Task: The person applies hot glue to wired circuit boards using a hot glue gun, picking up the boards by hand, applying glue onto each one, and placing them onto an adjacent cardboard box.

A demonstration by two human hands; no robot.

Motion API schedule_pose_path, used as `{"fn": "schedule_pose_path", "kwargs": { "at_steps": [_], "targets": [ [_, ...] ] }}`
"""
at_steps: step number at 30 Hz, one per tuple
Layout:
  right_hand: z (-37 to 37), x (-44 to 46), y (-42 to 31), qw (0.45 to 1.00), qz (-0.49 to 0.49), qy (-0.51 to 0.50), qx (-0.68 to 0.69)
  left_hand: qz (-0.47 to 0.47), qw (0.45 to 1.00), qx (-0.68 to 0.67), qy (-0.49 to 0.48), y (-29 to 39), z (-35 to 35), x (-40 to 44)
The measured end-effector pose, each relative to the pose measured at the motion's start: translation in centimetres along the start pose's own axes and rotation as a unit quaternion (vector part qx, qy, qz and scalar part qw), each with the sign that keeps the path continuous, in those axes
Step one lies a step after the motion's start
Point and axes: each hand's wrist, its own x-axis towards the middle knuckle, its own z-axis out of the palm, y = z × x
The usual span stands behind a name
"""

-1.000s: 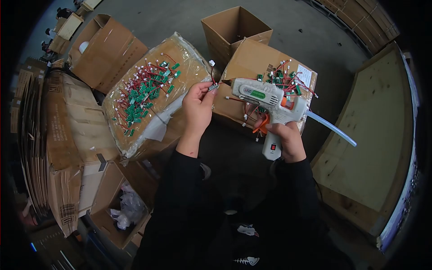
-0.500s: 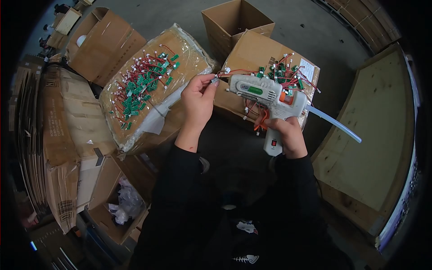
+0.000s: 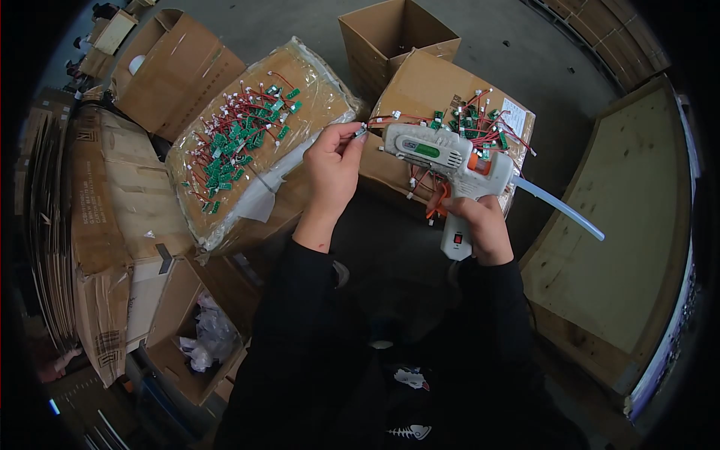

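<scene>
My right hand (image 3: 484, 229) grips the handle of a white hot glue gun (image 3: 427, 148), with fingers at its orange trigger. A pale glue stick (image 3: 562, 208) juts from the gun's rear. My left hand (image 3: 334, 169) pinches a small circuit board (image 3: 361, 131) at the gun's nozzle. Fingers cover most of this board; a red wire seems to run from it to the right. Behind the gun, several green circuit boards (image 3: 472, 120) with red wires lie on a cardboard box (image 3: 420, 79). To the left, a larger heap of wired circuit boards (image 3: 236, 142) lies on another carton (image 3: 300, 67).
An opened cardboard box (image 3: 367, 45) stands at the back. Another carton (image 3: 176, 75) is at back left. Below left, an opened box (image 3: 169, 356) holds clear plastic bags (image 3: 212, 334). A wood-framed panel (image 3: 607, 247) stands along the right side.
Both hands and the glue gun stay almost in place, the nozzle still at the pinched board. The view has shifted very slightly.
</scene>
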Motion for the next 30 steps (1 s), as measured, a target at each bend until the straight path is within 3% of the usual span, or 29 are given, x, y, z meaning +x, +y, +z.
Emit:
{"fn": "schedule_pose_path", "kwargs": {
  "at_steps": [9, 12, 17, 20, 23, 26, 30],
  "targets": [
    [-0.3, 0.6, 0.4, 0.996, -0.025, 0.078, -0.038, 0.027, 0.999, -0.007, 0.026, 0.4, -0.1, -0.1],
    [-0.6, 0.9, 0.4, 0.997, -0.043, 0.062, -0.009, 0.0, 0.999, 0.043, 0.028, -0.3, -1.5, 0.4],
    [-0.4, 0.7, 0.4, 0.996, -0.042, 0.072, -0.007, 0.001, 0.965, 0.191, 0.18, -3.0, -8.2, 4.7],
    [-0.9, 1.0, 0.8, 0.996, -0.059, 0.069, -0.002, -0.063, 0.946, 0.26, 0.186, -3.6, -10.3, 4.5],
    [-2.1, 1.2, 0.3, 0.995, -0.078, 0.064, 0.012, -0.083, 0.925, 0.332, 0.167, -1.8, -9.1, 2.8],
    [-2.5, 0.6, -1.1, 0.986, -0.104, 0.122, 0.042, -0.077, 0.975, 0.177, 0.113, -1.9, -7.1, 2.6],
    [-4.1, 0.9, -1.1, 0.971, -0.162, 0.144, 0.105, -0.004, 0.976, 0.213, 0.049, -1.6, -2.9, 2.1]
  ]
}}
